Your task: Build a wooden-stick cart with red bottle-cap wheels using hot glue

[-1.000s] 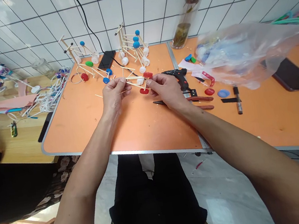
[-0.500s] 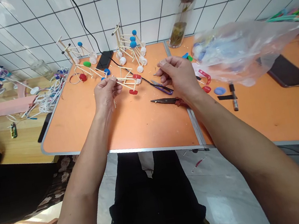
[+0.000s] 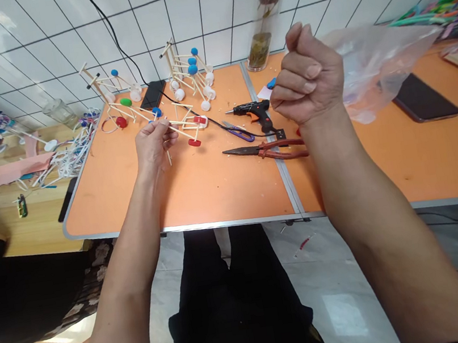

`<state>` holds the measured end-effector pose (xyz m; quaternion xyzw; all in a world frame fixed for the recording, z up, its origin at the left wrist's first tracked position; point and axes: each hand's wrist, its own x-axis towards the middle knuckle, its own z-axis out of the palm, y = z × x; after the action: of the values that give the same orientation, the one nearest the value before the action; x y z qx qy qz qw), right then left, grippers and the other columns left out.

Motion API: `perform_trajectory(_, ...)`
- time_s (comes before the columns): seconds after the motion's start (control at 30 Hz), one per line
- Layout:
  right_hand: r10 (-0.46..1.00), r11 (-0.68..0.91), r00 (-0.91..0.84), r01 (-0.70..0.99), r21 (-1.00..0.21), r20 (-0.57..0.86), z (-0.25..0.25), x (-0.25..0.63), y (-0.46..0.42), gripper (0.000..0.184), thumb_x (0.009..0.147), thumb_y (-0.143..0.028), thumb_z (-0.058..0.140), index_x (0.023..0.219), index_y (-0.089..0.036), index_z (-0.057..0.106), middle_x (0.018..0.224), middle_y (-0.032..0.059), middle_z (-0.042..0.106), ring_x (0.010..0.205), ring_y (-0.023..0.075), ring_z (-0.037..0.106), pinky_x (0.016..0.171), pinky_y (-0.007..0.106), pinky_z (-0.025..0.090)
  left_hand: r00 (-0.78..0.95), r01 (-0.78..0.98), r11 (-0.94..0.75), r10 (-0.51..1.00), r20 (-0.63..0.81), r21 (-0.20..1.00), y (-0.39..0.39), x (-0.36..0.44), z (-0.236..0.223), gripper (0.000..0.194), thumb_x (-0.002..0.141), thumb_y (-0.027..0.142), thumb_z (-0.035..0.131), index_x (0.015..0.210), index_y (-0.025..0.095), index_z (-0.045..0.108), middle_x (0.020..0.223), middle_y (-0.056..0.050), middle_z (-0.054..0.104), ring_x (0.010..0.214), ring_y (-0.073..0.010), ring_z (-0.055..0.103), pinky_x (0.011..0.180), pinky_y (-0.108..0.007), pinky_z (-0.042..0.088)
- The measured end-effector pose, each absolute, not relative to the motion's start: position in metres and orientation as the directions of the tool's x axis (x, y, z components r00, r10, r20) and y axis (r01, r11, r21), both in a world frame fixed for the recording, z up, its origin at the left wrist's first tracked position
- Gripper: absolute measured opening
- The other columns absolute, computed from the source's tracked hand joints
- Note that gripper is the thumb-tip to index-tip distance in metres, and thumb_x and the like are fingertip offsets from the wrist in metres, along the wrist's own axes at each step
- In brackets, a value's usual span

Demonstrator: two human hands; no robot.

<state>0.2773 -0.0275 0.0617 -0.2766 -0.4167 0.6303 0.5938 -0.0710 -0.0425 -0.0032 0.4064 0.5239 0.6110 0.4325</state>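
Observation:
My left hand point(image 3: 152, 146) pinches a small stick model point(image 3: 182, 122) by its left end. Light wooden sticks make up its frame, and red round caps sit at its right end. My right hand point(image 3: 310, 76) is raised above the right part of the table, its fingers curled tight; anything inside them is hidden. Below and left of it lie a black glue gun point(image 3: 262, 112), red-handled long-nose pliers point(image 3: 268, 150) and purple-handled scissors point(image 3: 241, 133).
Two larger stick models with blue and white parts, one left point(image 3: 108, 95) and one right point(image 3: 186, 74), stand near the tiled wall. A bottle point(image 3: 261, 46), a plastic bag point(image 3: 383, 51) and a phone point(image 3: 427, 97) are rightward. A person's dark clothing point(image 3: 20, 300) shows at left.
My right hand has moved up and to the right, uncovering the glue gun and the pliers' handles. My left hand still holds the stick model in nearly the same place.

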Motion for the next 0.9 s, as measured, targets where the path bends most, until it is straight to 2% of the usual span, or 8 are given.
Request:
perform_trajectory(0.1,0.984,0.085,-0.102,-0.436,-0.896,0.143,0.059,0.269,-0.031,0.022,0.118,-0.034,0.087,0.104,-0.033,0.07,0.059,-0.0146,0.024,0.054,0.0144,0.014,0.054,0.033,0.02,-0.322,-0.114,-0.085,0.946,0.044,0.99,-0.04,-0.073,-0.004,0.041,0.091,0.046,0.11,0.082,0.026,0.076,0.08,0.0,0.084,0.064,-0.0113,0.077,0.064,-0.021,0.062)
perform_trajectory(0.23,0.99,0.049,-0.087,-0.504,-0.862,0.107,0.059,0.256,-0.034,0.019,0.126,-0.018,0.064,0.113,-0.03,0.073,0.078,-0.0104,0.06,0.06,0.0107,0.04,0.059,0.031,0.027,-0.345,-0.147,-0.084,0.938,0.028,0.986,-0.039,-0.072,-0.004,0.039,0.092,0.046,0.108,0.083,0.025,0.077,0.082,-0.001,0.085,0.066,-0.0114,0.077,0.063,-0.019,0.062)
perform_trajectory(0.33,0.997,0.027,-0.054,-0.497,-0.867,0.062,0.056,0.253,-0.034,0.029,0.127,-0.018,0.057,0.109,-0.029,0.076,0.082,-0.008,0.064,0.061,0.011,0.043,0.057,0.03,0.03,-0.336,-0.17,-0.085,0.942,0.023,0.982,-0.042,-0.067,-0.003,0.037,0.093,0.046,0.107,0.083,0.025,0.078,0.084,-0.002,0.087,0.067,-0.0114,0.076,0.064,-0.019,0.062)
perform_trajectory(0.47,1.0,0.024,0.009,-0.507,-0.862,0.022,0.045,0.257,-0.026,0.029,0.121,-0.018,0.062,0.099,-0.028,0.079,0.079,-0.0054,0.065,0.06,0.0106,0.042,0.057,0.029,0.034,-0.306,-0.135,-0.084,0.951,0.039,0.987,-0.049,-0.055,-0.002,0.034,0.098,0.042,0.103,0.082,0.023,0.079,0.085,-0.002,0.087,0.068,-0.0109,0.075,0.065,-0.019,0.06)
perform_trajectory(0.53,0.997,0.065,0.072,-0.43,-0.9,0.038,0.037,0.261,-0.02,0.02,0.115,-0.028,0.074,0.096,-0.03,0.08,0.078,-0.0045,0.069,0.062,0.0117,0.047,0.059,0.032,0.036,-0.271,-0.121,-0.087,0.961,0.051,0.989,-0.053,-0.048,-0.002,0.032,0.102,0.038,0.1,0.081,0.023,0.08,0.085,-0.002,0.086,0.068,-0.0107,0.075,0.066,-0.02,0.059)
perform_trajectory(0.63,0.992,0.069,0.121,-0.204,-0.977,0.045,0.027,0.265,-0.013,0.037,0.109,-0.057,0.082,0.083,-0.032,0.073,0.075,-0.0002,0.075,0.075,0.0162,0.066,0.066,0.04,0.041,-0.227,-0.118,-0.088,0.972,0.06,0.989,-0.057,-0.04,-0.003,0.03,0.105,0.033,0.096,0.081,0.022,0.082,0.082,-0.002,0.085,0.069,-0.0114,0.076,0.066,-0.02,0.057)
perform_trajectory(0.73,0.992,0.104,0.087,-0.131,-0.986,0.093,0.022,0.265,-0.011,0.04,0.105,-0.063,0.084,0.085,-0.032,0.071,0.075,-0.0014,0.075,0.073,0.0158,0.062,0.069,0.04,0.036,-0.176,-0.102,-0.045,0.984,0.026,0.994,-0.061,-0.034,-0.003,0.031,0.103,0.035,0.099,0.081,0.021,0.083,0.084,-0.002,0.087,0.069,-0.0115,0.076,0.068,-0.021,0.058)
perform_trajectory(0.9,0.994,0.109,0.035,-0.196,-0.975,0.104,0.02,0.263,-0.018,0.027,0.103,-0.054,0.089,0.095,-0.033,0.074,0.076,-0.0054,0.071,0.065,0.0164,0.048,0.067,0.036,0.033,-0.089,-0.12,0.028,0.995,-0.039,0.992,-0.066,-0.028,-0.004,0.03,0.105,0.028,0.092,0.078,0.021,0.084,0.084,-0.003,0.087,0.069,-0.0112,0.074,0.067,-0.021,0.056)
